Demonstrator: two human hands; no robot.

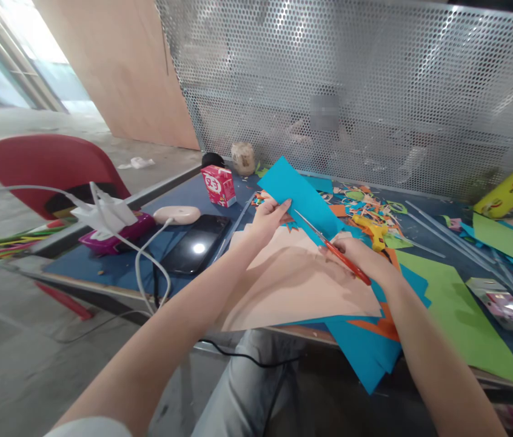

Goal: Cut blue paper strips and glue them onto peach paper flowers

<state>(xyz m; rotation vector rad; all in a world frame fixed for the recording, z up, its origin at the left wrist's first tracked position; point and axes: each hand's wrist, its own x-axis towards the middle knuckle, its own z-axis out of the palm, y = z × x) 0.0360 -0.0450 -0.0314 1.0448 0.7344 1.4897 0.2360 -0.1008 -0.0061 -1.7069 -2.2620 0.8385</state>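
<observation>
A strip of blue paper (304,195) is pinched at its left edge by my left hand (271,217), the thumb lying on top. My right hand (352,252) is closed on red-handled scissors (346,262). The blades point up and left and lie across the lower part of the blue paper; whether they are cutting into it I cannot tell. Below both hands lies a large sheet of pale peach paper (293,285), with blue and orange sheets showing from under it. A yellow glue gun (372,232) rests just beyond my right hand.
Paper scraps (356,197) are heaped at the back. On the left are a phone (197,243), a white cable, a tissue pack (115,227) and a pink box (218,185). Green sheets (461,309) and clear sticks (456,233) lie right. A perforated metal panel (365,79) stands behind.
</observation>
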